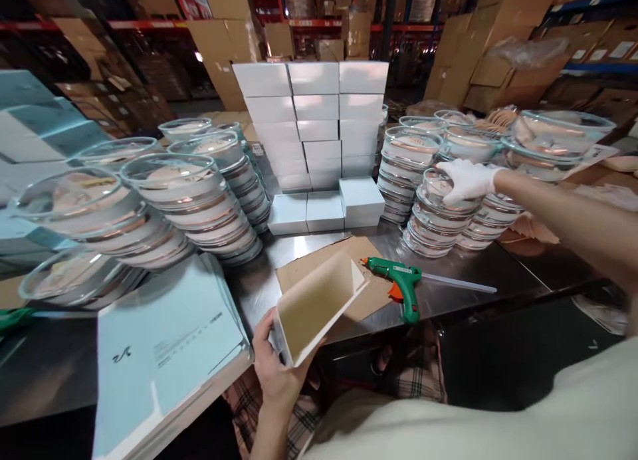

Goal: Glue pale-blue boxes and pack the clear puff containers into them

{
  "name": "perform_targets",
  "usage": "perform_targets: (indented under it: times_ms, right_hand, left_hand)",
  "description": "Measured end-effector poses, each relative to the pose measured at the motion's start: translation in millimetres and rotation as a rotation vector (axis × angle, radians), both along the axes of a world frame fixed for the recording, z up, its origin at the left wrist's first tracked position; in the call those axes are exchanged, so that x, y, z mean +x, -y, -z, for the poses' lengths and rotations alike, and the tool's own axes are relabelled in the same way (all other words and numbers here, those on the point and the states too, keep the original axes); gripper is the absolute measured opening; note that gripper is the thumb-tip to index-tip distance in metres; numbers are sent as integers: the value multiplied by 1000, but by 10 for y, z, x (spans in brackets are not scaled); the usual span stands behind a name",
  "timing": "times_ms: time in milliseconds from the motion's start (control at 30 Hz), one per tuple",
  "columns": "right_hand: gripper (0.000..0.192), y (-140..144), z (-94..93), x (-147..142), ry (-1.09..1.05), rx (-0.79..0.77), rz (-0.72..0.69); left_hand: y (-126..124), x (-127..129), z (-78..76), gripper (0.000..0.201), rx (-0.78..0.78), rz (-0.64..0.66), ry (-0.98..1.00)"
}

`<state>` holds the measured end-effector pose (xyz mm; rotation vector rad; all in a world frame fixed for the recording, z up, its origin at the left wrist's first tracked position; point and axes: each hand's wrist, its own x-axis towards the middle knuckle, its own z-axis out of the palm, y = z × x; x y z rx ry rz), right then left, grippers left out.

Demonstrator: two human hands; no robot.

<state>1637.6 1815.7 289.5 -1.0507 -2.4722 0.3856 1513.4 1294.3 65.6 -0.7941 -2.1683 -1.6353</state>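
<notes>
My bare left hand (280, 363) grips an open cardboard box (319, 310) by its near end, its tan inside facing up. My right hand (467, 181), in a white glove, reaches out to the right. Its fingers are bent over the rim of a round glass dish (434, 186) on top of a stack. Beyond the box, a green glue gun (399, 277) with a clear glue stick behind it lies on a flat piece of cardboard (363, 304).
Tall stacks of glass dishes (199, 207) stand left and right. White boxes (316, 131) are piled at the back of the metal table (264, 274). Flat light-blue box sheets (164, 353) lie at front left. Cartons (224, 54) and shelving fill the background.
</notes>
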Motion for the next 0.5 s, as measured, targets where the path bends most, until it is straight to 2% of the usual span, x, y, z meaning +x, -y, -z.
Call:
perform_targets:
  times_ms: [100,167,233,267,300,367,433,500]
  right_hand:
    - [95,403,67,273,52,364,-70]
    - [120,763,42,447,-76,583,-115]
    - [128,1167,-37,537,-213,728,-329]
    - [122,1373,-86,536,-232,771,-511]
    - [108,1575,-134,504,-212,805,-690]
    - [70,1950,-205,365,-110,902,-947]
    - [39,2275,-234,191,-3,1052,-1041]
    - [34,2540,-254,63,79,1212,-1061]
  left_hand:
    - [12,-16,8,90,28,-67,86]
    - [-23,-84,-105,92,3,17,76]
    - [-93,-197,-289,98,-52,194,62]
    - [-139,-259,-385,103,-81,298,67]
    - [-189,-318,-469,108,-103,406,85]
    - [-294,-394,-561,115,-106,601,136]
    - [-394,-388,-519,117,-52,721,209]
    - [-480,-299,-356,116,28,695,286]
